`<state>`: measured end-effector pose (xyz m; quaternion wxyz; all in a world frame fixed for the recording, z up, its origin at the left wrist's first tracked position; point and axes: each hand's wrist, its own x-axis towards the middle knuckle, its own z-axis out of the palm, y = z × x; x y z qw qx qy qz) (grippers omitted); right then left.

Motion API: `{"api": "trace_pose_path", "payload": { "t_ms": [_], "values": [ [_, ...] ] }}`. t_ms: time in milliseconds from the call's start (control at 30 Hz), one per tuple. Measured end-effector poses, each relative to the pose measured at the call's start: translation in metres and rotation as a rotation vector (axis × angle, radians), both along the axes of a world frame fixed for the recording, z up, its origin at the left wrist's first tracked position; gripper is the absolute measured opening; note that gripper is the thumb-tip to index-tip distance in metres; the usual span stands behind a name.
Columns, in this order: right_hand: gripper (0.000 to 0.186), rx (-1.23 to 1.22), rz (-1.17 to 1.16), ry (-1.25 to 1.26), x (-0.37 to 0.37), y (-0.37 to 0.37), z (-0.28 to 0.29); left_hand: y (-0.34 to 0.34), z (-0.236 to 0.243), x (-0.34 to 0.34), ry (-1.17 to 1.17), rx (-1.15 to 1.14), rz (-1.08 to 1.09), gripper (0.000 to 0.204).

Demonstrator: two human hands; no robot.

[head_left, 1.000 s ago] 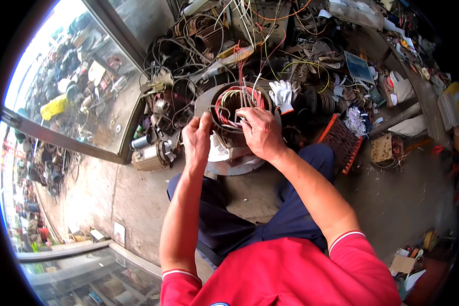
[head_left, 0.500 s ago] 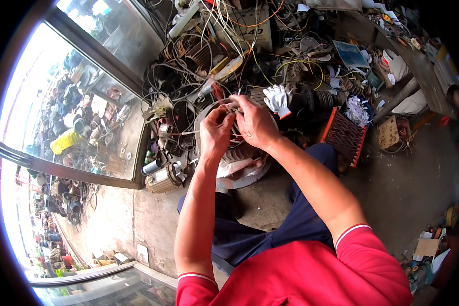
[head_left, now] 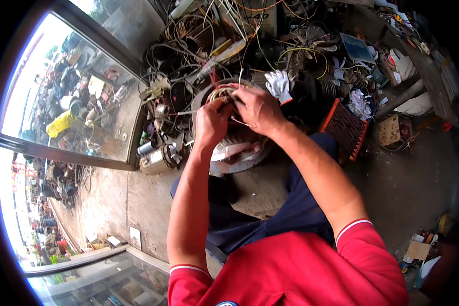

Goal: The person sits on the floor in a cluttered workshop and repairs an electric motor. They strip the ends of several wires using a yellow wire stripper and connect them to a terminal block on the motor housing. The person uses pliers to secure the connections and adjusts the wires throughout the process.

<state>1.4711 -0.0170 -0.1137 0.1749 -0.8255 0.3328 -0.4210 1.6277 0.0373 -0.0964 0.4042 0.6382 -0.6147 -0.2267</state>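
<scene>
Before my knees stands a round metal motor housing (head_left: 239, 162) with a ring of wire windings (head_left: 222, 90) at its top. My left hand (head_left: 212, 121) is closed at the near side of these windings, its thumb and fingertips pinched on the wires. Close beside it, my right hand (head_left: 261, 111) bends over the same spot with its fingers pressed together on the wires. The fingertips nearly meet, and exactly which strands they grip is hidden. One pale lead (head_left: 241, 77) rises beyond my right fingers, and a short loose end (head_left: 238, 121) pokes out between the hands.
A white work glove (head_left: 278, 85) lies just beyond my right hand. Tangled cables (head_left: 188, 56) and motor parts pile up behind. An orange-edged grid crate (head_left: 345, 130) stands at right, a small motor (head_left: 158, 159) at left beside a glass-paned door frame (head_left: 66, 155).
Both hands have shifted slightly down and now sit lower over the windings. More of the coil ring shows beyond my fingers. The whole view has tilted a little.
</scene>
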Motion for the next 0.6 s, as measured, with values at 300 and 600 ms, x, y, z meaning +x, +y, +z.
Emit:
{"api": "trace_pose_path", "payload": {
  "t_ms": [300, 600],
  "values": [
    [0.02, -0.14, -0.175, -0.055, -0.012, 0.008, -0.026, 0.03, -0.018, -0.014, -0.195, -0.321, 0.01, 0.053],
    [0.019, -0.313, -0.149, -0.185, -0.007, 0.006, -0.048, 0.01, -0.032, 0.018, 0.064, -0.306, 0.455, 0.028]
  ]
}}
